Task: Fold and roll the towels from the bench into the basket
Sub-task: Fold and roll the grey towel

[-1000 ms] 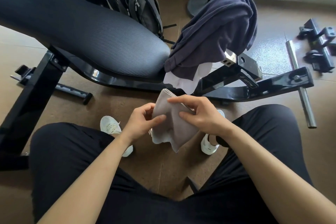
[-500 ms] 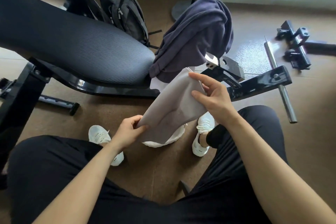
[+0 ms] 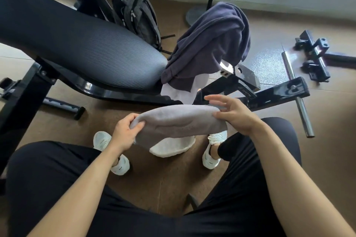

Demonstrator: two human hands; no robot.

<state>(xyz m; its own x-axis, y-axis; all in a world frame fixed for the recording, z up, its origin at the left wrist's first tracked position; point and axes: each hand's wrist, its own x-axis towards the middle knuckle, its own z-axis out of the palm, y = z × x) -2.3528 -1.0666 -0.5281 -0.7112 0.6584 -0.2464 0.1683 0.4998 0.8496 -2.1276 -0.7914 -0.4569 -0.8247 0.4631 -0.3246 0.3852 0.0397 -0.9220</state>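
Observation:
A small grey towel [image 3: 179, 124] is stretched level between my hands, above the floor between my knees. My left hand [image 3: 126, 132] grips its left end with thumb on top. My right hand [image 3: 234, 114] pinches the right end between thumb and fingers, the other fingers spread. A dark purple towel [image 3: 208, 44] hangs over the end of the black bench [image 3: 86, 44], with a white cloth [image 3: 183, 92] showing beneath it. No basket is in view.
A black backpack [image 3: 138, 13] leans behind the bench. The bench's black frame [image 3: 277, 90] and a steel bar [image 3: 297, 94] lie on the brown floor at right, near loose black brackets [image 3: 314, 57]. A stand base [image 3: 194, 15] sits by the wall.
The grey towel went from bunched and hanging to pulled out sideways. My left hand moved left and my right hand moved right, drawing it level.

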